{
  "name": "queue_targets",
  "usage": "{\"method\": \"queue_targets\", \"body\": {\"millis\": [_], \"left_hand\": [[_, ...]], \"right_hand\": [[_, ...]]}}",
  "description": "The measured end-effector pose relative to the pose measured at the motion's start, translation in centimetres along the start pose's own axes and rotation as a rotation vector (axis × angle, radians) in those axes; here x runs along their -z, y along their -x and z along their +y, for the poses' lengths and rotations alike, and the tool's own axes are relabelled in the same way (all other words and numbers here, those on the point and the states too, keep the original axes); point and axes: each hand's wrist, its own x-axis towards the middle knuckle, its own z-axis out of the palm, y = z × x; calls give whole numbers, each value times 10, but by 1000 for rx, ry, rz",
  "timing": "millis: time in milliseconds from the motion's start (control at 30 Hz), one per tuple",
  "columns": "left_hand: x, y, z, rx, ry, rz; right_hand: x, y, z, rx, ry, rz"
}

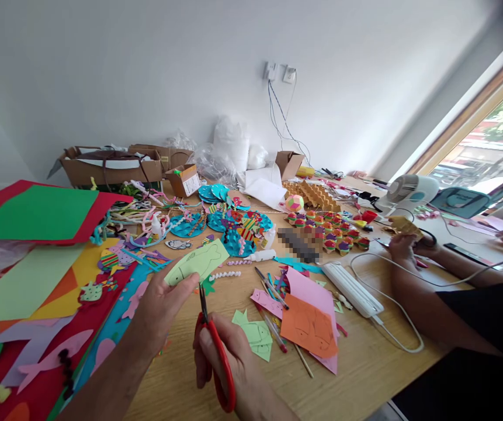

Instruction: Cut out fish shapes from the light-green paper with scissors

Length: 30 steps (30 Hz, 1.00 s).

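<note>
Between the thumb and fingers of my left hand [160, 307] is a piece of light green paper [198, 261] with a fish drawn on it in dark line. My right hand [233, 356] grips red-handled scissors [222, 356], their dark blades pointing up towards the paper's lower edge. The blades look close together, and whether they touch the paper I cannot tell. Right of the scissors lie green paper scraps [255, 334] with drawn fish. Beyond them are an orange sheet [308, 324] with drawings, a pink sheet [300, 286] and several pens [271, 287].
Coloured paper sheets [36, 213] and cut-out fish cover the left side. Blue paper plates [185, 224], a glue bottle [260, 255] and painted egg cartons [328, 229] stand farther back. A white power strip [353, 289] with a cable lies right, near another person's hands [404, 250] and a fan [409, 193].
</note>
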Motion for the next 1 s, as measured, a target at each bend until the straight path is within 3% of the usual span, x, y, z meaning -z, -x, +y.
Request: {"method": "queue_targets", "body": {"millis": [433, 1000], "left_hand": [[-10, 6, 9, 40, 37, -32], [-17, 10, 4, 43, 285, -146]], "right_hand": [[1, -2, 4, 24, -62, 34], [1, -1, 0, -30, -102, 101]]}}
